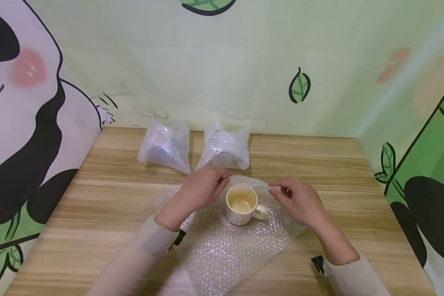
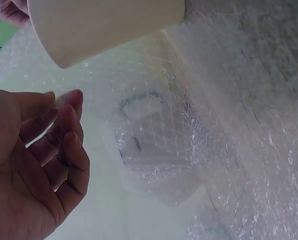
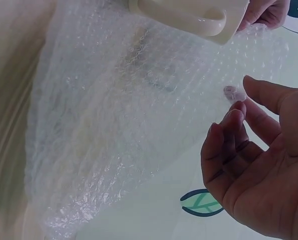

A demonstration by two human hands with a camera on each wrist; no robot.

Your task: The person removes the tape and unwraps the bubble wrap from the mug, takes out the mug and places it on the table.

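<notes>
A cream mug [image 1: 241, 205] stands upright on a sheet of bubble wrap [image 1: 225, 250], its handle pointing right. Behind the mug, the sheet's far edge is lifted off the table. My left hand [image 1: 203, 187] pinches that edge between thumb and fingers, left of the mug. On the other side, my right hand [image 1: 297, 199] pinches the same edge beyond the handle. Both wrist views show the raised sheet hanging beside the mug, and neither hand touches the mug. In the left wrist view, a wrapped item [image 2: 154, 140] shows through the film.
Two bubble-wrapped bundles, one on the left [image 1: 165, 146] and one on the right [image 1: 225, 148], sit at the back of the wooden table [image 1: 107, 205]. Close behind them rises a wall [image 1: 244, 82] printed with pandas and leaves.
</notes>
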